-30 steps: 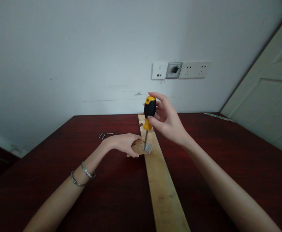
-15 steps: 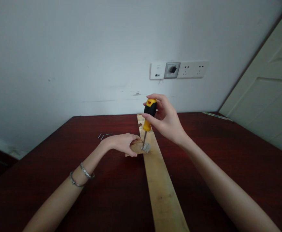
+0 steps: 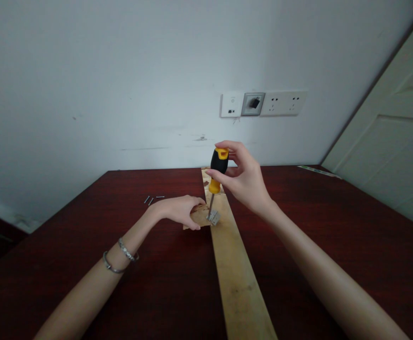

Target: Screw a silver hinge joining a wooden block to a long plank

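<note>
My right hand (image 3: 244, 182) is closed around the black and yellow handle of a screwdriver (image 3: 217, 172), which stands almost upright. Its shaft tip rests on a small metal bracket (image 3: 213, 217) lying where a small wood piece (image 3: 201, 218) meets a long pale wooden plank (image 3: 236, 274). My left hand (image 3: 180, 210) lies on the small wood piece, fingers curled over it and pressing it down beside the bracket. Two bangles circle my left wrist.
The plank runs from the wall toward me across a dark red table (image 3: 86, 245). A few loose screws (image 3: 151, 199) lie on the table left of my left hand. Wall sockets (image 3: 263, 104) sit above, and a pale door (image 3: 394, 141) stands at the right.
My right hand's fingers have shifted around the screwdriver handle, and the handle has dropped slightly. The left hand has stayed on the small wood piece.
</note>
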Motion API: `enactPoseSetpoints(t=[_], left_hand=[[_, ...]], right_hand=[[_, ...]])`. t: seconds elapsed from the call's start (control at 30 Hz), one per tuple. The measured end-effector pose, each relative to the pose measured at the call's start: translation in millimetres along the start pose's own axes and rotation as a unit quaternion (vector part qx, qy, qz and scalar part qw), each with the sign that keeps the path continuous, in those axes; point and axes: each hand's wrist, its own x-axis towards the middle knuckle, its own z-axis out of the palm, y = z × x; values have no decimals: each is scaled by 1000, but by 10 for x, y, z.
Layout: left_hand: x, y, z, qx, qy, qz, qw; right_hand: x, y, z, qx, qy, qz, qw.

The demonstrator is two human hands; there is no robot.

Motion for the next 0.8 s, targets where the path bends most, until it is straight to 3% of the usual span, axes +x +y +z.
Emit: enactPoseSetpoints(t=[0.3,0.43,0.57,0.8], left_hand=[[12,-50,-13,-6,16,1,1000],[25,-56,1,0,21,-5,1000],[30,-59,6,4,24,-4,1000],[2,-10,-30,-2,22,-17,1000]], right_hand=[[-24,30,8,20,-9,7,1000],[-20,23,-19,-40,-17,5,999],[-5,58,-27,-101,16,-12,995],[-28,120,-11,-7,-4,20,1000]])
